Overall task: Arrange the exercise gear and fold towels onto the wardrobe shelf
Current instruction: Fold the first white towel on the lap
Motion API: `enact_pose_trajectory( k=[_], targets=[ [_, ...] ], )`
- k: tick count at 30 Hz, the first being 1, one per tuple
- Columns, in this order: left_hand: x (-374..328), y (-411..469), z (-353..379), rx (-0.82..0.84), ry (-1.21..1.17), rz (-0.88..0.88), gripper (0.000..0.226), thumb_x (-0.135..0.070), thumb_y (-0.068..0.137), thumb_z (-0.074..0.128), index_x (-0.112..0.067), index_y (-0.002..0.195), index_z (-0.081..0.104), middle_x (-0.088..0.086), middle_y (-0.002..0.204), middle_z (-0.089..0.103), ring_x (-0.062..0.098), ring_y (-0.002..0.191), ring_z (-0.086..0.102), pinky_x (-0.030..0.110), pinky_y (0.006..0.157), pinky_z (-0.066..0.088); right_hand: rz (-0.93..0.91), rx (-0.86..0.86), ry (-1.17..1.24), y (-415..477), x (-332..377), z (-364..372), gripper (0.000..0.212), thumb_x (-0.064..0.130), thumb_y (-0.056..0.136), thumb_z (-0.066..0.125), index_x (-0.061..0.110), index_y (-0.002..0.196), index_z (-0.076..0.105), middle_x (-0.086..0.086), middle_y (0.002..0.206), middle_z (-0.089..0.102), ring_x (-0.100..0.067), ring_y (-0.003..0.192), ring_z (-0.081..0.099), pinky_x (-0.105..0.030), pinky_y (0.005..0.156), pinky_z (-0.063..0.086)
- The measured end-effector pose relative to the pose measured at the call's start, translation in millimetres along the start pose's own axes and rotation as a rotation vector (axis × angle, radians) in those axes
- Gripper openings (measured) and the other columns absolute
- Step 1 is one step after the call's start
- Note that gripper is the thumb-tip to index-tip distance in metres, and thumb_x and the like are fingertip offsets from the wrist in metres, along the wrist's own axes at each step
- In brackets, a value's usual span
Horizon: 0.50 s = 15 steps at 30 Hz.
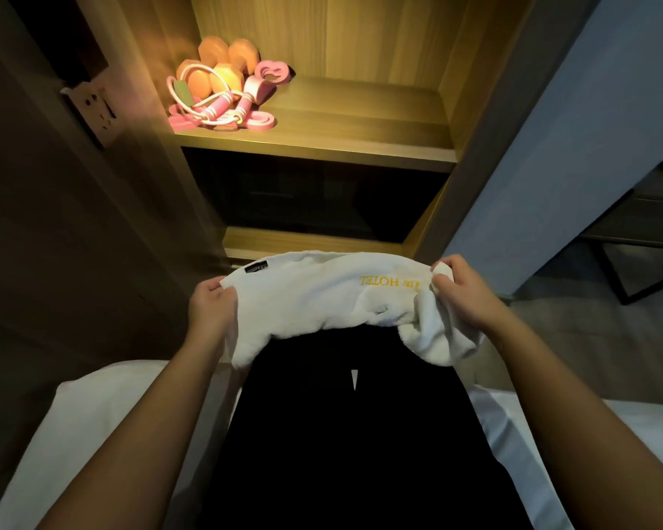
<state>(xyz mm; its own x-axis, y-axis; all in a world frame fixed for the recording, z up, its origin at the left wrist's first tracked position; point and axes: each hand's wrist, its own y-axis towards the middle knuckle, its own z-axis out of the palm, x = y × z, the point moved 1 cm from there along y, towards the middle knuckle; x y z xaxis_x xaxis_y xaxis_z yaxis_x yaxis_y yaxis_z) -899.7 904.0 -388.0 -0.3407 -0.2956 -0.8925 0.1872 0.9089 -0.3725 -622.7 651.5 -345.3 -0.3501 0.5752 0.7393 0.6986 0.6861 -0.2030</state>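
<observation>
The person sits on the edge of a white bed, legs in black trousers, facing the open wardrobe. A white towel is stretched between both hands above the knees, just below the middle of the view, clear of the shelves. The left hand, at nine o'clock of the towel, pinches its edge with thumb and curled fingers. The right hand, at three o'clock, has its fingers closed round a bunched fold, and the loose end droops below it. Yellow stitched lettering reading HOTEL runs upside down near the right hand, and a small dark label sits at the towel's eleven o'clock corner.

Up at eleven o'clock from the towel, the lit wardrobe shelf holds the gear heaped in its left corner: orange dumbbells at the back, a pink jump rope coiled over them, and what looks like a pink band lying flat at the front. A wall socket sits at nine o'clock of the heap.
</observation>
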Motion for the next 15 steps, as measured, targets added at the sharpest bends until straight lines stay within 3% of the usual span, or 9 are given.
enact_pose_trajectory(
  k=[1, 3, 7, 11, 15],
  targets=[
    [-1, -1, 5, -0.012, -0.100, -0.036, 0.030, -0.007, 0.094, 0.051, -0.006, 0.123, 0.057, 0.001, 0.088, 0.062, 0.012, 0.075, 0.059, 0.022, 0.061, 0.050, 0.005, -0.021, 0.012, -4, -4, -5, 0.011, 0.024, 0.095, 0.048, 0.020, 0.105, 0.050, 0.005, 0.097, 0.057, -0.013, 0.086, 0.054, -0.029, 0.064, 0.040],
    [-4, -2, 9, -0.055, -0.120, -0.032, 0.031, -0.015, 0.096, 0.054, -0.007, 0.127, 0.056, -0.002, 0.084, 0.058, 0.010, 0.073, 0.055, 0.020, 0.063, 0.045, 0.023, -0.044, 0.045, -12, -10, -16, 0.007, 0.027, 0.096, 0.051, 0.021, 0.097, 0.055, 0.005, 0.092, 0.060, -0.013, 0.084, 0.056, -0.029, 0.064, 0.041],
    [-27, 6, 3, -0.084, 0.013, 0.153, 0.023, -0.026, 0.098, 0.052, -0.013, 0.115, 0.057, -0.002, 0.087, 0.054, 0.010, 0.075, 0.050, 0.025, 0.064, 0.040, 0.083, -0.036, 0.120, -16, -16, -43, 0.013, 0.032, 0.095, 0.059, 0.019, 0.096, 0.064, -0.001, 0.096, 0.067, -0.019, 0.088, 0.062, -0.033, 0.070, 0.049],
    [-91, 17, 8, -0.027, 0.013, 0.386, 0.009, -0.026, 0.098, 0.052, -0.019, 0.103, 0.055, -0.002, 0.091, 0.056, 0.012, 0.083, 0.052, 0.029, 0.072, 0.043, 0.090, -0.158, 0.050, 12, 3, -77, 0.024, 0.029, 0.099, 0.054, 0.008, 0.111, 0.058, -0.006, 0.105, 0.060, -0.024, 0.096, 0.057, -0.038, 0.082, 0.048],
    [-154, 29, 8, -0.114, 0.030, 0.562, 0.008, -0.022, 0.096, 0.055, -0.016, 0.100, 0.055, 0.005, 0.093, 0.055, 0.016, 0.085, 0.050, 0.028, 0.068, 0.041, 0.025, -0.072, 0.075, 38, 31, -104, 0.014, 0.016, 0.099, 0.052, 0.006, 0.105, 0.059, -0.012, 0.103, 0.060, -0.022, 0.091, 0.055, -0.034, 0.078, 0.045]
  ],
)
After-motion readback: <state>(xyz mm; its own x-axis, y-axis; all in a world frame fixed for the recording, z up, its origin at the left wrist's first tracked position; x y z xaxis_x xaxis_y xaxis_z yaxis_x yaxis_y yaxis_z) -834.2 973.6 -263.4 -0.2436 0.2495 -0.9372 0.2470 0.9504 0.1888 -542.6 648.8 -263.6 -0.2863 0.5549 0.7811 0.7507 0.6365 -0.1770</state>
